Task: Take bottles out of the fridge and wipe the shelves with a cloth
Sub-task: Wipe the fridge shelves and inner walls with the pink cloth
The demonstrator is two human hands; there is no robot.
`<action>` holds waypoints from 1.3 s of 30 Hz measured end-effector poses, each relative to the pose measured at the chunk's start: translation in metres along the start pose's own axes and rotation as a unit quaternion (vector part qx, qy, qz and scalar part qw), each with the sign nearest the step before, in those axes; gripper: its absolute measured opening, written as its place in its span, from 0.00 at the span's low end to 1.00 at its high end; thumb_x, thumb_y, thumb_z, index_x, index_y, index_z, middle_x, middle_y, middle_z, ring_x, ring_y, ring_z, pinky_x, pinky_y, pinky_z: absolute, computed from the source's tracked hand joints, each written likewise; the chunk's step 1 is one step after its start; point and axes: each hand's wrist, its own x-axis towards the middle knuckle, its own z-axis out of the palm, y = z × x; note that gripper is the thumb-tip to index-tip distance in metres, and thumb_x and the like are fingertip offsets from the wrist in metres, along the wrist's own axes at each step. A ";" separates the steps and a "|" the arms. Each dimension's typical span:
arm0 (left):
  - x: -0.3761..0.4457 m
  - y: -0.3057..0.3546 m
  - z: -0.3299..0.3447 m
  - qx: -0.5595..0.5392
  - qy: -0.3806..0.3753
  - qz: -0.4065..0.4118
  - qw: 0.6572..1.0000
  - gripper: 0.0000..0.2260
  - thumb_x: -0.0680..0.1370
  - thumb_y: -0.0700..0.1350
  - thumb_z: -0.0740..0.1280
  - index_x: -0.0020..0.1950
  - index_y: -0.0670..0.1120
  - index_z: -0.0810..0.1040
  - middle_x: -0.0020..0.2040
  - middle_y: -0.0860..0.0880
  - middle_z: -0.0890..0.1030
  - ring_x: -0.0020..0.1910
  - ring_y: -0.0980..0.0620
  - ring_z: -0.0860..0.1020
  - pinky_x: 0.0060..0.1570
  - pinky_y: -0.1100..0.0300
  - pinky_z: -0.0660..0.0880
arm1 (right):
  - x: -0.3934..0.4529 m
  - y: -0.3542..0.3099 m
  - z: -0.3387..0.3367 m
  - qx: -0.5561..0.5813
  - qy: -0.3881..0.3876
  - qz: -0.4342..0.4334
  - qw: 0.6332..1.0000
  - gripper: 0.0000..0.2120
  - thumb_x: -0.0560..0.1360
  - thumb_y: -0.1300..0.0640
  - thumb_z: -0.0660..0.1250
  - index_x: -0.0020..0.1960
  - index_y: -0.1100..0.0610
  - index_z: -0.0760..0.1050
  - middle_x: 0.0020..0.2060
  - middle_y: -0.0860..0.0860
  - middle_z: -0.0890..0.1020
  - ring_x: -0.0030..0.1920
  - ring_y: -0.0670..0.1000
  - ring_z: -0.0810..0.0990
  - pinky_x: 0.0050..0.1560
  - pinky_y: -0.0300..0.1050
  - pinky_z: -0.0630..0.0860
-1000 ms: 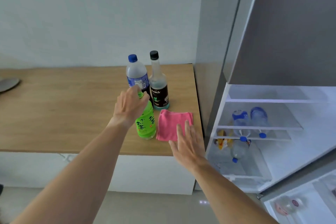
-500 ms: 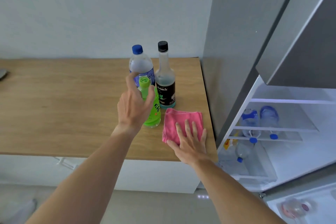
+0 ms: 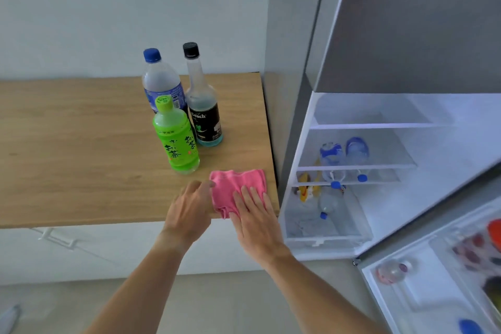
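Both hands met at the pink cloth [image 3: 238, 187] by the tabletop's [image 3: 81, 144] front right corner, right hand [image 3: 254, 217] flat with fingers spread, left hand [image 3: 189, 211] loosely open, behind them 3 upright bottles, 1 labelled "Beach" [image 3: 202, 106].

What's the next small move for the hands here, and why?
Probably close the right hand on the pink cloth and lift it. That hand lies flat on the cloth at the counter edge, the left hand touches its side, three bottles already stand on the counter, and the fridge is open, though a few bottles remain inside.
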 end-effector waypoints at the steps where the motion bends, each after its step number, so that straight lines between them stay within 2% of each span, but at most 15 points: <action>1: -0.004 0.006 0.008 0.012 -0.020 -0.001 1.000 0.32 0.69 0.30 0.63 0.72 0.49 0.69 0.63 0.44 0.75 0.59 0.40 0.76 0.52 0.48 0.75 | -0.009 0.001 -0.005 0.034 -0.003 -0.004 0.999 0.34 0.84 0.43 0.36 0.75 0.58 0.69 0.73 0.57 0.72 0.76 0.56 0.66 0.75 0.61 0.63; 3: -0.010 0.021 0.021 0.034 -0.036 0.015 0.999 0.36 0.69 0.32 0.68 0.75 0.53 0.67 0.68 0.44 0.72 0.63 0.39 0.73 0.58 0.45 0.73 | -0.028 0.007 -0.014 0.128 -0.006 0.005 0.992 0.37 0.81 0.39 0.33 0.78 0.56 0.64 0.77 0.54 0.66 0.80 0.51 0.58 0.79 0.56 0.55; 5: -0.012 0.041 0.033 0.048 -0.024 0.061 0.997 0.33 0.67 0.35 0.74 0.71 0.51 0.72 0.68 0.43 0.73 0.62 0.38 0.74 0.57 0.42 0.73 | -0.051 0.018 -0.023 0.242 -0.003 0.030 0.970 0.32 0.83 0.39 0.38 0.79 0.51 0.61 0.79 0.49 0.63 0.80 0.45 0.53 0.80 0.50 0.50; 8: -0.013 0.086 0.038 0.010 0.007 0.178 0.984 0.18 0.64 0.36 0.77 0.51 0.47 0.82 0.56 0.46 0.81 0.53 0.43 0.78 0.48 0.49 0.76 | -0.085 0.042 -0.038 0.395 0.060 0.061 0.915 0.22 0.86 0.49 0.48 0.77 0.47 0.66 0.75 0.44 0.70 0.77 0.43 0.62 0.77 0.44 0.60; 10: -0.014 0.119 0.041 -0.054 -0.040 0.213 0.975 0.09 0.67 0.41 0.76 0.41 0.48 0.78 0.44 0.52 0.81 0.43 0.49 0.78 0.39 0.52 0.76 | -0.109 0.066 -0.048 0.449 0.115 0.096 0.881 0.19 0.85 0.55 0.51 0.71 0.50 0.74 0.65 0.40 0.79 0.69 0.43 0.74 0.69 0.43 0.70; 12: -0.014 0.149 0.049 -0.102 -0.109 0.182 0.972 0.08 0.73 0.48 0.72 0.40 0.49 0.74 0.36 0.55 0.77 0.34 0.53 0.74 0.33 0.55 0.73 | -0.127 0.093 -0.057 0.471 0.146 0.155 0.856 0.18 0.85 0.53 0.52 0.60 0.52 0.80 0.48 0.42 0.85 0.52 0.45 0.82 0.54 0.44 0.78; 14: -0.008 0.177 0.063 -0.143 -0.145 0.150 0.967 0.10 0.75 0.49 0.70 0.39 0.49 0.71 0.32 0.54 0.75 0.31 0.51 0.73 0.29 0.58 0.70 | -0.132 0.122 -0.064 0.478 0.163 0.205 0.838 0.19 0.83 0.49 0.53 0.49 0.54 0.81 0.39 0.52 0.85 0.43 0.52 0.83 0.46 0.51 0.79; 17: 0.009 0.220 0.086 -0.213 -0.177 0.108 0.955 0.06 0.76 0.43 0.67 0.40 0.46 0.71 0.33 0.50 0.78 0.31 0.49 0.77 0.30 0.59 0.73 | -0.124 0.165 -0.073 0.481 0.199 0.240 0.819 0.17 0.84 0.54 0.56 0.42 0.55 0.77 0.34 0.48 0.80 0.34 0.43 0.76 0.38 0.43 0.73; 20: 0.037 0.250 0.118 -0.239 -0.162 0.081 0.954 0.02 0.81 0.43 0.63 0.51 0.46 0.74 0.41 0.51 0.80 0.38 0.55 0.78 0.35 0.68 0.73 | -0.107 0.207 -0.079 0.449 0.216 0.261 0.827 0.13 0.84 0.57 0.57 0.47 0.55 0.79 0.37 0.46 0.81 0.37 0.38 0.79 0.40 0.32 0.73; 22: 0.059 0.261 0.144 -0.215 -0.167 0.085 0.959 0.06 0.82 0.40 0.60 0.55 0.44 0.75 0.45 0.50 0.80 0.40 0.55 0.77 0.37 0.70 0.70 | -0.096 0.234 -0.070 0.413 0.223 0.265 0.842 0.12 0.84 0.55 0.58 0.50 0.56 0.79 0.40 0.49 0.83 0.41 0.42 0.80 0.43 0.36 0.76; 27: 0.113 0.277 0.197 -0.140 -0.173 0.114 0.968 0.11 0.77 0.33 0.59 0.41 0.46 0.76 0.41 0.46 0.80 0.42 0.46 0.76 0.41 0.66 0.65 | -0.069 0.291 -0.046 0.354 0.217 0.272 0.868 0.13 0.83 0.54 0.60 0.48 0.61 0.77 0.39 0.53 0.82 0.40 0.53 0.79 0.42 0.46 0.75; 31: 0.163 0.280 0.217 -0.095 -0.151 0.151 0.972 0.10 0.73 0.35 0.60 0.47 0.48 0.77 0.45 0.41 0.81 0.48 0.38 0.78 0.46 0.56 0.72 | -0.038 0.331 -0.042 0.314 0.222 0.254 0.887 0.10 0.83 0.55 0.60 0.46 0.58 0.75 0.37 0.53 0.80 0.38 0.55 0.77 0.41 0.48 0.71; 34: 0.193 0.289 0.215 -0.092 -0.055 0.189 0.976 0.11 0.73 0.35 0.63 0.52 0.45 0.77 0.47 0.43 0.83 0.49 0.40 0.81 0.47 0.54 0.77 | 0.006 0.354 -0.057 0.262 0.261 0.218 0.903 0.10 0.81 0.55 0.62 0.40 0.54 0.73 0.33 0.52 0.75 0.36 0.56 0.73 0.39 0.53 0.71; 37: 0.211 0.293 0.213 -0.160 0.052 0.226 0.960 0.15 0.75 0.31 0.61 0.54 0.45 0.81 0.53 0.43 0.82 0.52 0.60 0.79 0.48 0.75 0.70 | 0.049 0.368 -0.061 0.103 0.359 0.160 0.914 0.09 0.77 0.57 0.64 0.51 0.55 0.83 0.45 0.52 0.84 0.49 0.57 0.81 0.53 0.55 0.75; 39: 0.220 0.274 0.226 -0.106 0.096 0.278 0.950 0.14 0.77 0.37 0.60 0.56 0.41 0.83 0.64 0.36 0.78 0.67 0.51 0.74 0.65 0.62 0.70 | 0.059 0.375 -0.045 0.007 0.349 0.133 0.928 0.12 0.75 0.63 0.68 0.56 0.54 0.83 0.54 0.52 0.84 0.59 0.56 0.79 0.62 0.55 0.69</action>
